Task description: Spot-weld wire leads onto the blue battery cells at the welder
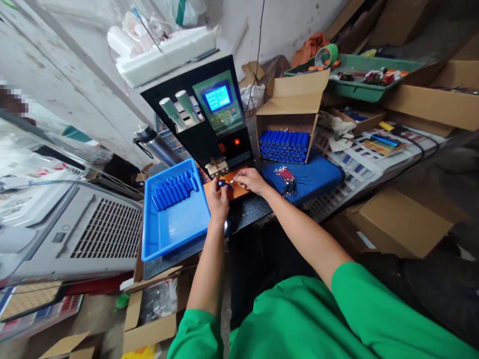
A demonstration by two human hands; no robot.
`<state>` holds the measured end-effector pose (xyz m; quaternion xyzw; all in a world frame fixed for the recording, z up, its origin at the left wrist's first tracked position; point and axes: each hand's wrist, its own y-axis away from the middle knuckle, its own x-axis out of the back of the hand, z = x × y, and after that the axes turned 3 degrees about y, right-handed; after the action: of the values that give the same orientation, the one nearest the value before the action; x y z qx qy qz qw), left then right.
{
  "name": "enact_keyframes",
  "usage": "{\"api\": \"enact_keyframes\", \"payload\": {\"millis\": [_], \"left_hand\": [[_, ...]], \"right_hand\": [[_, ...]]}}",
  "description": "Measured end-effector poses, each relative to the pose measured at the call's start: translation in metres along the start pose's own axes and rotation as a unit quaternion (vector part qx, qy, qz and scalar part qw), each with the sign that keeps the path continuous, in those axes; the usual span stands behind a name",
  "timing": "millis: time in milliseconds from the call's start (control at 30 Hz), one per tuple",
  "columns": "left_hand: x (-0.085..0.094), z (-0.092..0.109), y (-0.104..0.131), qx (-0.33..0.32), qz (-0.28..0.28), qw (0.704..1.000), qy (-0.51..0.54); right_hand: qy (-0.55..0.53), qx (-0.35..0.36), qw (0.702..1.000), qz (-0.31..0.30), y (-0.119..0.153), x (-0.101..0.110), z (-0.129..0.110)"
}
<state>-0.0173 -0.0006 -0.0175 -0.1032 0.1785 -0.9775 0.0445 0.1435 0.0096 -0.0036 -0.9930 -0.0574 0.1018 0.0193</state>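
In the head view, my left hand is closed around a dark blue battery cell at the orange block. Just to its right, my right hand is pinched on a small whitish piece, too small to make out clearly. Both hands are directly in front of the black welding machine with its lit blue screen. To the left, a blue tray holds a row of blue cells. A bundle of red and black wires lies on the blue mat to the right.
Behind the mat stands an open cardboard box packed with blue cells. A steel flask stands behind the tray. Farther right are a green tray and cardboard boxes. An open carton sits low at the left.
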Motion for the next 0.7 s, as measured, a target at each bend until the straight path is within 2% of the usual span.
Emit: {"api": "enact_keyframes", "payload": {"millis": [100, 300, 433, 700], "left_hand": [[-0.003, -0.003, -0.001, -0.004, 0.006, 1.000, 0.003], [-0.007, 0.000, -0.005, 0.005, -0.032, 0.999, -0.028], [-0.006, 0.002, -0.006, 0.001, -0.032, 0.999, -0.033], [-0.007, -0.005, -0.009, -0.007, -0.047, 0.999, -0.014]], "right_hand": [[0.001, -0.002, 1.000, 0.003, 0.000, -0.001, -0.001], [-0.006, -0.003, 1.000, 0.007, 0.000, -0.001, -0.001], [-0.003, -0.003, 1.000, 0.017, -0.002, -0.003, 0.000], [-0.023, -0.024, 0.996, 0.083, -0.003, -0.014, -0.005]]}}
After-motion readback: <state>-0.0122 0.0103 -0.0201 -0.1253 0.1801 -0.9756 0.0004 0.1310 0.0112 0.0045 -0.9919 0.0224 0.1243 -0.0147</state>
